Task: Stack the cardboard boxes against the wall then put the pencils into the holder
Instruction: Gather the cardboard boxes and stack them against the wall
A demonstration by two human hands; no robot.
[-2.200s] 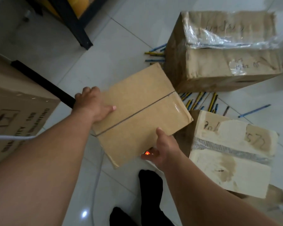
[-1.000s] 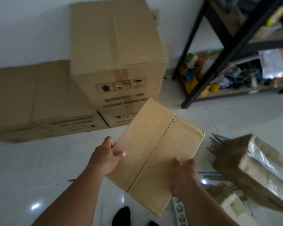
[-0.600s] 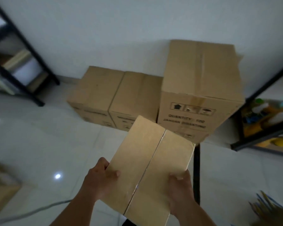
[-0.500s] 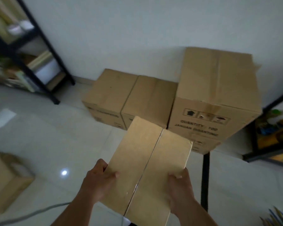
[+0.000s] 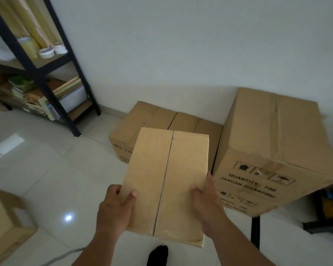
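Observation:
I carry a small plain cardboard box in the air, its taped seam running away from me. My left hand grips its left side, thumb on top. My right hand grips its right side, fingers curled over the edge. Beyond it, a low cardboard box lies on the floor against the white wall. To its right stands a tall stack of printed cardboard boxes, also at the wall. No pencils or holder are in view.
A black metal shelf with tape rolls and papers stands at the left. Another cardboard box sits at the lower left on the white tile floor. A black shelf leg and a grey cable lie near my feet.
I have turned from the pencils and taped boxes toward the wall. The small box, held in both hands throughout, is now closer to the low box, its seam pointing straight ahead.

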